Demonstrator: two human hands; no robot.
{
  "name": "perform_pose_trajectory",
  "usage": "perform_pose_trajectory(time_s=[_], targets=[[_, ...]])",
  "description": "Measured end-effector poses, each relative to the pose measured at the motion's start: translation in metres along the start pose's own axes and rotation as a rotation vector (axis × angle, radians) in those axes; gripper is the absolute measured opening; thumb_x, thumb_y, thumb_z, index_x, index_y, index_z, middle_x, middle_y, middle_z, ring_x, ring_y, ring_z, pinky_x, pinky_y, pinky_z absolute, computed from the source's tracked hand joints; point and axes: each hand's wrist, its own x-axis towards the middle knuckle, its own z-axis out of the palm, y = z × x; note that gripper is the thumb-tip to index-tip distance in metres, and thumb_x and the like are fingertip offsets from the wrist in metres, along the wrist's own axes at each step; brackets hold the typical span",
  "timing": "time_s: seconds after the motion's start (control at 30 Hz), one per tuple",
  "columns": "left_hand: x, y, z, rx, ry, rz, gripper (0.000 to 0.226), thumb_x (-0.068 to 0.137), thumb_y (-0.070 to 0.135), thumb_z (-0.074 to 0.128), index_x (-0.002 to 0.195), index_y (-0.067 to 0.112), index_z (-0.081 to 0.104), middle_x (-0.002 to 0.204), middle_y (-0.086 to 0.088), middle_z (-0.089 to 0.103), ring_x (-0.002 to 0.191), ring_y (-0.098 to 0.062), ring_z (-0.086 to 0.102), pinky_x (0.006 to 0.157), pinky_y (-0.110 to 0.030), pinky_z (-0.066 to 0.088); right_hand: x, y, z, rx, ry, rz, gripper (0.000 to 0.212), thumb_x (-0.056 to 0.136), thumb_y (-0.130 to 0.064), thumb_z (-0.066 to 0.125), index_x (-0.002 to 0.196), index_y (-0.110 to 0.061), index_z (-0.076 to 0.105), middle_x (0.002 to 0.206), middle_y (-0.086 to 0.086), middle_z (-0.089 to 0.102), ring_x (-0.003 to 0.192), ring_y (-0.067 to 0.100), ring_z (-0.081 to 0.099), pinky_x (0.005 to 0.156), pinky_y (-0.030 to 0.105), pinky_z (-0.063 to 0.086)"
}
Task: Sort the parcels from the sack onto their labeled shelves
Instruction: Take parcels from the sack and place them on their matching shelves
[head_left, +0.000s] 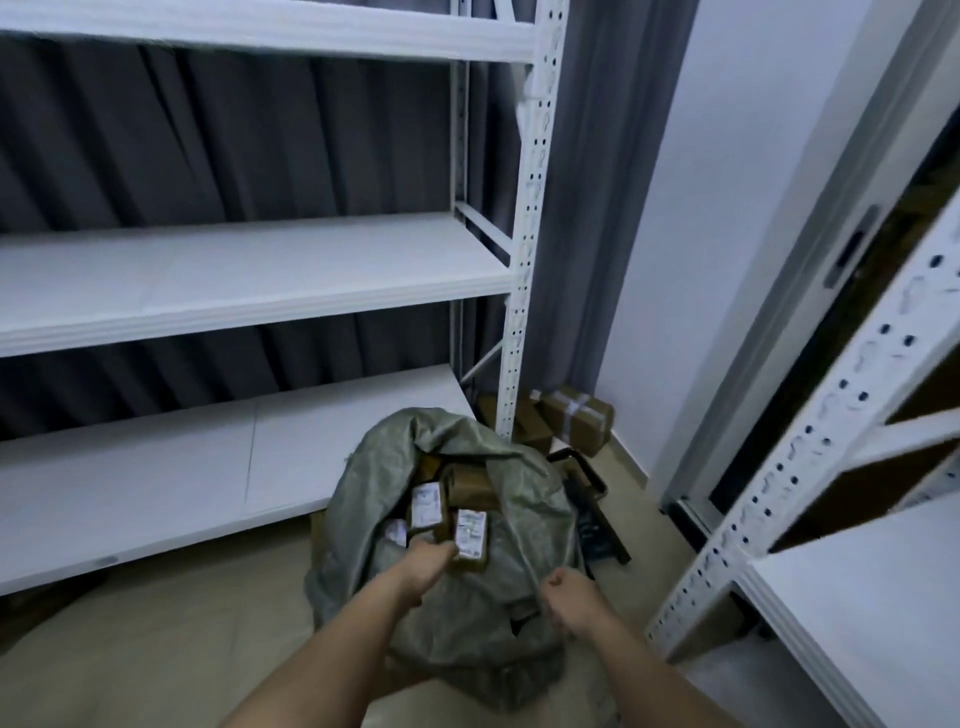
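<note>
The grey-green sack slumps on the floor against the front edge of the lowest shelf of the white rack; its woven cloth looks soft and floppy, so I judge the mouth needs holding open by its rim, which the right hand does with fingers curled into the fabric near the front lip. Inside, about four small brown parcels show white labels, with more probably buried; they look light, stiff and boxy, best pinched across the short sides. The left hand grips one at the sack's mouth.
</note>
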Motion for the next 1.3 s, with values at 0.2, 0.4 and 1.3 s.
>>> perform_pose_trajectory(time_s=[0.2, 0.4, 1.3], targets=[[0.093, 0.044, -0.008, 0.037, 0.043, -0.034, 0.031, 0.097, 0.026, 0.048, 0.125, 0.013, 0.043, 0.108, -0.006, 0.05, 0.093, -0.02, 0.047, 0.078, -0.027, 0.037, 0.083, -0.047, -0.023, -0.026, 0.027, 0.012, 0.01, 0.096, -0.024, 0.051, 0.092, -0.017, 0.056, 0.104, 0.009, 0.06, 0.104, 0.028, 0.057, 0.09, 0.031, 0.044], [0.185, 0.069, -0.023, 0.099, 0.008, -0.114, 0.049, 0.096, 0.032, 0.047, 0.139, 0.012, 0.034, 0.132, -0.011, 0.047, 0.106, -0.026, 0.049, 0.083, -0.029, 0.041, 0.157, -0.09, -0.039, -0.09, 0.0, 0.018, 0.03, 0.095, -0.027, 0.052, 0.12, -0.011, 0.059, 0.126, 0.012, 0.058, 0.115, 0.028, 0.054, 0.1, 0.031, 0.043], [0.518, -0.025, -0.042, 0.471, 0.603, 0.189, 0.092, 0.084, 0.032, 0.064, 0.151, 0.032, 0.0, 0.158, -0.018, 0.002, 0.14, -0.039, 0.015, 0.108, -0.053, 0.027, 0.521, -0.141, 0.147, -0.337, -0.033, -0.148, 0.088, 0.088, -0.041, 0.063, 0.151, -0.013, 0.007, 0.153, 0.012, 0.024, 0.129, 0.033, 0.041, 0.098, 0.041, 0.044]])
